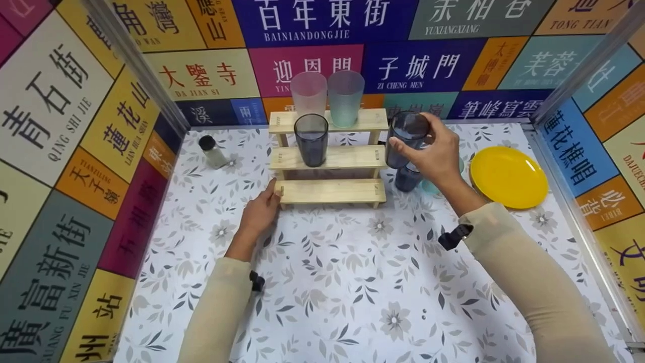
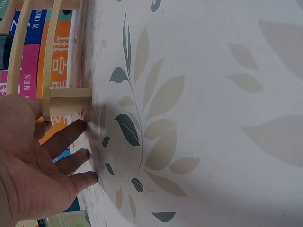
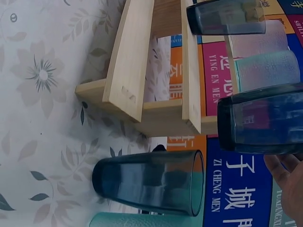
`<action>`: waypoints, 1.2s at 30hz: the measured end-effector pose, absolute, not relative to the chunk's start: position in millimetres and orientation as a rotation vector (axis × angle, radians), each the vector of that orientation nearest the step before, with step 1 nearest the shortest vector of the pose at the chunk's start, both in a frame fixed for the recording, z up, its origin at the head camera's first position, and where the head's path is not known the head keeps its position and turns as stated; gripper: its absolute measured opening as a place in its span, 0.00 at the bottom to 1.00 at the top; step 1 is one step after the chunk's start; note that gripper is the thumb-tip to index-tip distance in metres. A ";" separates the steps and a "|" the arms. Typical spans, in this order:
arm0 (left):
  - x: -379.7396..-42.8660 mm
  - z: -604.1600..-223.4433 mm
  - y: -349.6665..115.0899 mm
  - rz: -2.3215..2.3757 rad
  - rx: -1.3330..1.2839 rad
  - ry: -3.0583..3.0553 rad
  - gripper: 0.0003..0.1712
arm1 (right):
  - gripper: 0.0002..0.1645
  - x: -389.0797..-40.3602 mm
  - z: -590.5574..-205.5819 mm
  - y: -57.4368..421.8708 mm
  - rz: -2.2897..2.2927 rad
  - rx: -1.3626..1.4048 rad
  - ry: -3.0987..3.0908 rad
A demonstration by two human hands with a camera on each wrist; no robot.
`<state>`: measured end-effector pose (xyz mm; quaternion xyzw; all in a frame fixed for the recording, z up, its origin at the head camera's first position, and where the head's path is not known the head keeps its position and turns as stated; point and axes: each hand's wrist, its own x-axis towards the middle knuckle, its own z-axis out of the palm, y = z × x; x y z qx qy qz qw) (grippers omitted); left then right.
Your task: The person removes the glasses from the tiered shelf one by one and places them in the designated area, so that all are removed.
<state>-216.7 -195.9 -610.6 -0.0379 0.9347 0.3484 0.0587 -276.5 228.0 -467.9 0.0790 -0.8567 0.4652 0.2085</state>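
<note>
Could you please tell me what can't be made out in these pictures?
- Head view: the green glass on the table, partly hidden by the right hand.
- Right wrist view: the rim of the held glass, cut off by the right edge.
- Left wrist view: the jar, cut off by the bottom edge.

Dark glass (image 1: 404,128) aloft beside rack (image 1: 330,191)

A yellow plate (image 1: 509,177) lies well apart from a black-capped jar (image 1: 214,154).

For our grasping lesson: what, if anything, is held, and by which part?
The right hand holds a dark glass by its side. The left hand touches the lowest shelf at its left end; gripping is unclear.
</note>
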 end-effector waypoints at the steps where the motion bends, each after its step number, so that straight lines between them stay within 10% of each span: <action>1: -216.8 -610.6 -196.0 1.055 -0.114 2.832 0.37 | 0.44 -276.2 -467.4 230.2 1.292 0.217 -2.385; 36: -215.1 -606.8 -194.7 1.053 -0.142 2.813 0.37 | 0.47 -262.8 -453.8 320.2 1.217 -0.126 -2.474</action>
